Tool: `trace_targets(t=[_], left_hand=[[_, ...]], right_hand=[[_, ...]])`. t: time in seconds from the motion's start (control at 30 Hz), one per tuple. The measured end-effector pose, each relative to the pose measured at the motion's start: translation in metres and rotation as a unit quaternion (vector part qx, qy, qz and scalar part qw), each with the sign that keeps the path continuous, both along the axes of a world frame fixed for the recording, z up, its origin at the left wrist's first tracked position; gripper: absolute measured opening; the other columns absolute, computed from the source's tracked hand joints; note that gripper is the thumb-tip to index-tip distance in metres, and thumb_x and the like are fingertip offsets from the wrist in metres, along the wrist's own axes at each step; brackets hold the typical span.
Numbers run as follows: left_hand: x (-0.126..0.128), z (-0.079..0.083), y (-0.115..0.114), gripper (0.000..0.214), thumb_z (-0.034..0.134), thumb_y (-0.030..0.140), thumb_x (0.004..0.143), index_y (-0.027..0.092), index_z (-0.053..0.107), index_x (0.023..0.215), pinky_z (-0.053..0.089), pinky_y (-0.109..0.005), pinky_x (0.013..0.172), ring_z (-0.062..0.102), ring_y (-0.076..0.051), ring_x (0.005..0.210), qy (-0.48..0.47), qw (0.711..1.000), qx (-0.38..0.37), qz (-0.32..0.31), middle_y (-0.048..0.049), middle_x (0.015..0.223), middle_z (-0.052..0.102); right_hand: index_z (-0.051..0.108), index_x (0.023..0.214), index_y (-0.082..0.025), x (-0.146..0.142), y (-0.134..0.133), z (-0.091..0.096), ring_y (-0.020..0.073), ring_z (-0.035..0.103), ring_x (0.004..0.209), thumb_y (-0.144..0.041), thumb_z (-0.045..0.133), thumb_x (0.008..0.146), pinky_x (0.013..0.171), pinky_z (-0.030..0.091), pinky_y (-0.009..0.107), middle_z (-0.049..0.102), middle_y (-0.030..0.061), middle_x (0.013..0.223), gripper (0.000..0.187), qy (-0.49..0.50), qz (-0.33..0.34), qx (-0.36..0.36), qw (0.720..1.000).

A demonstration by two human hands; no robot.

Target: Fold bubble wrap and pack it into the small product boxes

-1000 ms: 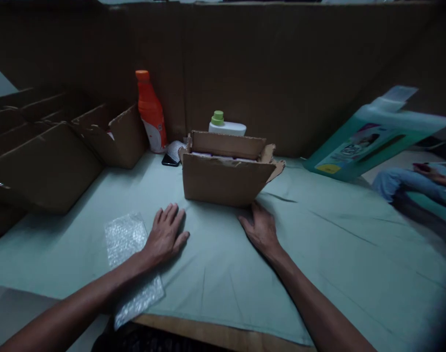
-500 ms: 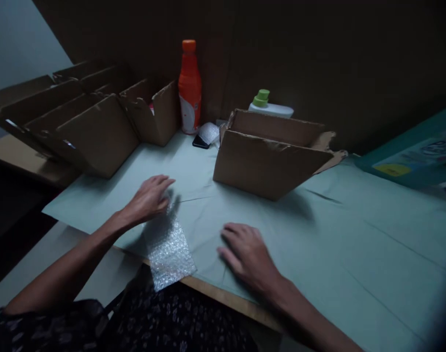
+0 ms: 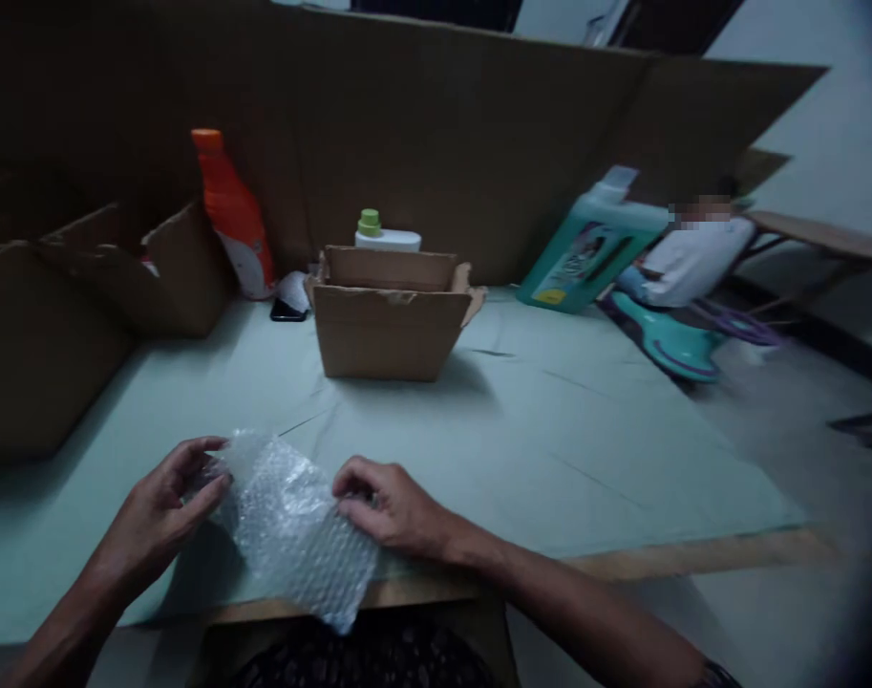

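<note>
A sheet of clear bubble wrap [image 3: 292, 526] is held up over the near edge of the table between both hands. My left hand [image 3: 159, 511] pinches its left edge with curled fingers. My right hand [image 3: 389, 506] grips its right edge, fingers closed. The lower end of the sheet hangs past the table edge. Beyond the hands stands an open brown cardboard box [image 3: 389, 320] with its flaps up.
A pale green cloth [image 3: 550, 420] covers the table. Behind the box are a white bottle with a green cap [image 3: 382, 234], an orange bottle [image 3: 235, 220], a black phone [image 3: 288, 311]. Cardboard boxes [image 3: 63, 306] stand at left. A teal jug [image 3: 589, 248] leans at right, a seated person [image 3: 693, 258] beyond.
Both hands lay open on the cloth; now they have closed on the bubble wrap and lifted it. The camera has swung right.
</note>
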State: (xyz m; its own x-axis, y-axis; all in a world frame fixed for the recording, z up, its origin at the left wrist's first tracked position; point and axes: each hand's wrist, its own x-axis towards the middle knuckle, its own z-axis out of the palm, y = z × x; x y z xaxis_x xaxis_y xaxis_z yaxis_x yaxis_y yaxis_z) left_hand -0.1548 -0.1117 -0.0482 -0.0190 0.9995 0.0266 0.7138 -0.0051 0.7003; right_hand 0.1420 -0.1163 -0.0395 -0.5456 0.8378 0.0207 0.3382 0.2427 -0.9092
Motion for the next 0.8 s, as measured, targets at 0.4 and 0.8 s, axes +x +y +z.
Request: trace_targets(t=[0.4,0.8], left_hand=[[0.090,-0.044,0.091,0.063,0.046,0.054,0.093,0.016,0.048,0.143,0.044,-0.057,0.108,0.050,-0.039,0.135,0.153,0.964,0.153,-0.153,-0.0207,0.148,0.050],[0.094,-0.064,0.086,0.060,0.038,0.051,0.098,0.020,0.045,0.148,0.026,-0.057,0.121,0.032,-0.035,0.150,0.218,0.949,0.121,-0.195,-0.0146,0.159,0.041]], right_hand=[[0.045,0.146,-0.009,0.185,0.133,-0.023,0.0352,0.038,0.144,-0.040,0.045,0.099,0.115,0.032,0.054,0.042,0.0222,0.156,0.056,-0.322,-0.361,0.144,0.863],[0.064,0.080,-0.018,0.374,0.033,-0.049,0.0326,0.064,0.116,-0.073,0.041,0.090,0.089,0.046,0.047,0.068,0.0267,0.113,0.060,-0.410,-0.552,0.094,0.720]])
